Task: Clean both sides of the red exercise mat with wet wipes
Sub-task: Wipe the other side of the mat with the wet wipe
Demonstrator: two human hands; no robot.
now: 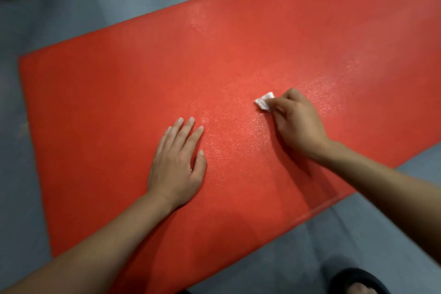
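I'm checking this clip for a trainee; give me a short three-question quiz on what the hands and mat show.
1. True or false: the left hand lies flat with straight fingers on the red textured foam exercise mat.
2. Which hand holds the small crumpled white wet wipe?
3. The mat lies on: A) a wooden table B) a grey floor C) grass.

Key: 1 true; 2 the right hand; 3 B.

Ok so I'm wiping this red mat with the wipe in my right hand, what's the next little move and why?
Probably sweep the wet wipe in your right hand leftward, toward the mat's short end. The glistening damp patch sits around and right of your hands, while the stretch left of it looks dull and dry. Your left hand lies flat on the mat, which should keep it from sliding.
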